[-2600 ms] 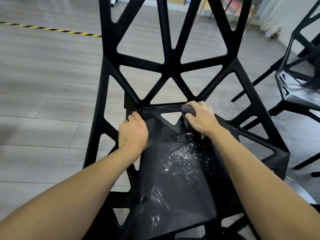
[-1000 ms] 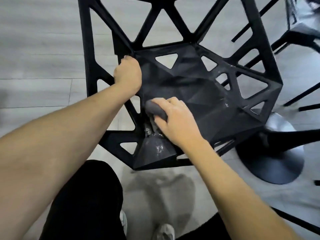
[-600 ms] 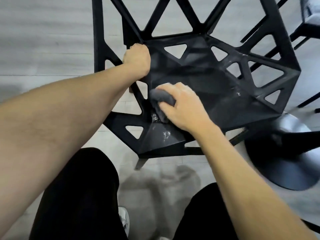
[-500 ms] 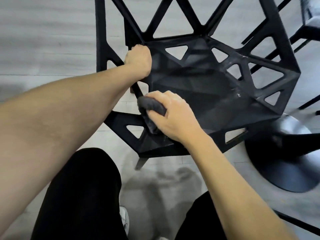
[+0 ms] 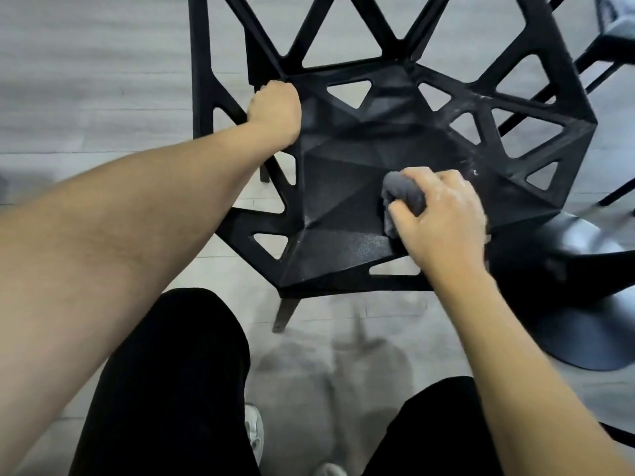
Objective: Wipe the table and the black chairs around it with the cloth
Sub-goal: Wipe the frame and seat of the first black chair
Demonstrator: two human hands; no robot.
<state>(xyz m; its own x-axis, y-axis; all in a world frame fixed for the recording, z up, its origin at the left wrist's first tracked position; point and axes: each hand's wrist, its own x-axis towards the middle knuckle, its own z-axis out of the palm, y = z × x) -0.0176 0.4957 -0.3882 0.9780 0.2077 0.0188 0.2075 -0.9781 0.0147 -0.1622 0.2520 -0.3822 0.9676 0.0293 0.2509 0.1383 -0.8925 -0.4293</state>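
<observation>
The black chair (image 5: pixel 343 201) stood on the grey plank floor (image 5: pixel 86 80), seen from above, with its seat in the middle of the view and its open triangle backrest running off the top edge. The left hand (image 5: pixel 275 113) was clenched around the chair frame at the back left corner of the seat, where the backrest joined; the fingers wrapped under and out of sight. The right hand (image 5: pixel 443 221) was grasping the bunched grey cloth (image 5: pixel 402 197), fingers curled over it and thumb on its near side, pressing it down on the right half of the seat, toward the front edge. The cloth touched the seat surface; part of it was hidden under the palm. A few white specks (image 5: pixel 474 171) sat on the seat frame just right of that hand and along the right rim.

No brand, label or writing could be read anywhere on the chair, the cloth or the floor.

A round black pedestal base (image 5: pixel 584 321) stood on the floor just right of the chair's front corner. Part of another black chair (image 5: pixel 615 36) showed at the top right edge. The person's legs in black trousers (image 5: pixel 171 389) filled the bottom, with a white shoe (image 5: pixel 254 431) between them. A dull dark patch (image 5: pixel 330 379) marked the floor in front of the chair.
</observation>
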